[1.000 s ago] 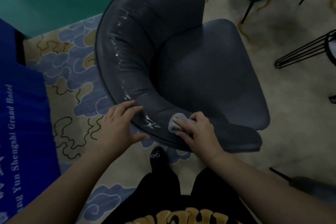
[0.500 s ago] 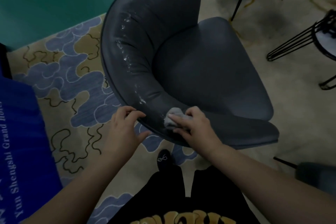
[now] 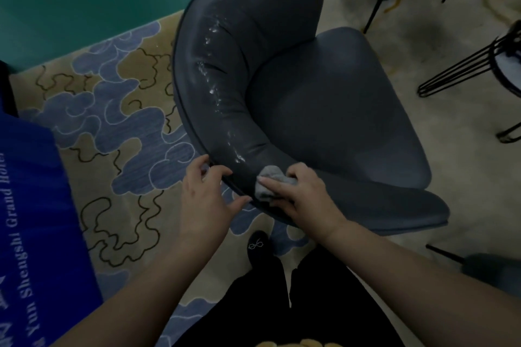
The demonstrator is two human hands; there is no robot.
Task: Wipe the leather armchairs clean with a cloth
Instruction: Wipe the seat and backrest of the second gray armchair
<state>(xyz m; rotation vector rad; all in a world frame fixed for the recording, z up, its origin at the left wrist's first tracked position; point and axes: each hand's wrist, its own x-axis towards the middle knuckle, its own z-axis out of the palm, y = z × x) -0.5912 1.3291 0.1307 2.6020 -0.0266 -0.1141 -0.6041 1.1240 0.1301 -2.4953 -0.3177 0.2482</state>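
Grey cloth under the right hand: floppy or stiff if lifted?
Probably floppy: the grey cloth sits bunched and creased under the right hand. Likely light, being small. It may slide easily on the glossy armchair.

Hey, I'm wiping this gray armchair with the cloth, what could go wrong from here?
1. The cloth is a small wad under the right hand, so it may only smear the shiny wet streaks along the armchair back.
2. The left hand grips only the rim; a hard push might shift the chair.
3. Your foot is close under the chair edge and might get bumped.
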